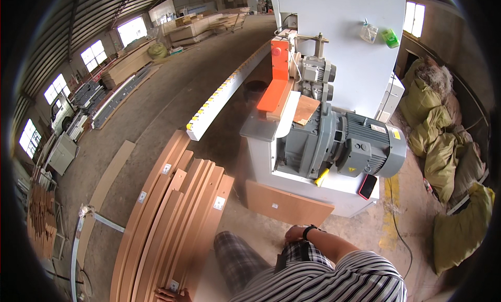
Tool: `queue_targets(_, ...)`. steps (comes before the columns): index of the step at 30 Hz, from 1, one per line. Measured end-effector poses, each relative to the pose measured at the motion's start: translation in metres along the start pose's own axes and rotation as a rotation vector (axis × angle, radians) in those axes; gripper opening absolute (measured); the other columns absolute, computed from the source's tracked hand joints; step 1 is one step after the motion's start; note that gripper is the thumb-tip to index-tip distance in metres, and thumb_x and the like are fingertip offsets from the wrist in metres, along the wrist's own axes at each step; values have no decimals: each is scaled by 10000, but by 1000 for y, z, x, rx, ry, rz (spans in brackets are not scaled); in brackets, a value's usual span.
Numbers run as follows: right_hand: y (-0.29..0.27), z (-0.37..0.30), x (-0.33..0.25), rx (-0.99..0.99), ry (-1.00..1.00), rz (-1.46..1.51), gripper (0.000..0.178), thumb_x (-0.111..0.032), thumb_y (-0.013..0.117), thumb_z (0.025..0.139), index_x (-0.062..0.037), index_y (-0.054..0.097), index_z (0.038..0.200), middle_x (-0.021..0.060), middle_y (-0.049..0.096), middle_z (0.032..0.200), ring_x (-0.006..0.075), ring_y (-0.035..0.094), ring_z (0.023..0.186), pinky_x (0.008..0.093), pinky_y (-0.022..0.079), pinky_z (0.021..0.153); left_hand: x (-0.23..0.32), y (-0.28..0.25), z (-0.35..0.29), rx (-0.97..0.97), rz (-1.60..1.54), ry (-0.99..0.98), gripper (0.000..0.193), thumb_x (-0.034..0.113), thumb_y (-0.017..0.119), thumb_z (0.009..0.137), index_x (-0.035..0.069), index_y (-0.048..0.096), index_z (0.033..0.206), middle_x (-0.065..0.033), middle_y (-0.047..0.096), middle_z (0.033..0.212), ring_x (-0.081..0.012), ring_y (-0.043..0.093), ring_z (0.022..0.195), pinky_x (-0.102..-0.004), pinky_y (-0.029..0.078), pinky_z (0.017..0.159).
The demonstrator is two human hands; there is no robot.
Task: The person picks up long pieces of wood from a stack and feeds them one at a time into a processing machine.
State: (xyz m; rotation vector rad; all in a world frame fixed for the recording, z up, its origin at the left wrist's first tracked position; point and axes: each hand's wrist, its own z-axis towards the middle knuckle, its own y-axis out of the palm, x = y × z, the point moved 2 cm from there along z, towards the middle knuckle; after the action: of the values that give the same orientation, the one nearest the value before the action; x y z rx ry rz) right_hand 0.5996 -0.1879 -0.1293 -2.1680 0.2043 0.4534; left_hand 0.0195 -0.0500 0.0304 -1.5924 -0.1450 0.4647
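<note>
Wooden boards (172, 223) stacked on edge on the workshop floor, left hand (168, 294) resting at the near end of the stack at the bottom of the frame, fingers on the board ends; grip hard to make out. Right hand (295, 234), a black watch (309, 230) on its wrist, down by the hip on the checked trousers (245, 260), just below a brown panel (287, 204) leaning against a white machine (313, 182); whether clenched or loose not visible. Grey motor (360, 145) mounted on the machine, red phone (367, 186) lying on its ledge. Yellow-green sacks (443, 150) piled at right.
</note>
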Motion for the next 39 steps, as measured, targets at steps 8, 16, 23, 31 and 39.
queue_targets(8,-191,-18,17,929,82,1082,299,-272,534,957,-13,620,835,40,619,716,99,553,646,264,467,594,4,3,2,28,7,11,1236,716,611,699,88,-116,1476,-246,-141,1513,-478,-33,1383,-655,246,1035)
queue_targets(16,-349,-56,-17,1167,-94,1725,469,-511,526,912,-55,568,814,44,582,720,136,571,644,252,466,588,9,-22,-8,-99,127,-16,1194,679,606,729,83,-108,1477,-255,-143,1508,-460,-30,1389,-620,206,1074)
queue_targets(23,-356,-48,-53,1188,39,1405,544,-477,545,895,-44,525,567,70,514,525,139,478,478,267,365,485,6,-11,-6,45,20,23,1174,681,584,745,69,-103,1475,-254,-135,1510,-462,-43,1388,-665,165,1059)
queue_targets(31,-323,-63,-103,981,-110,1517,494,-422,445,956,39,585,848,115,606,662,182,582,556,287,506,572,8,-15,-6,26,-2,9,1198,748,542,723,79,-107,1476,-258,-91,1516,-480,-8,1382,-670,216,1039)
queue_targets(39,-321,-60,-111,983,6,1328,513,-476,510,923,-3,600,747,37,573,610,111,550,523,232,459,505,34,-8,-18,15,-230,211,929,655,493,842,67,165,1482,-188,169,1523,-422,242,1356,-592,310,1040)
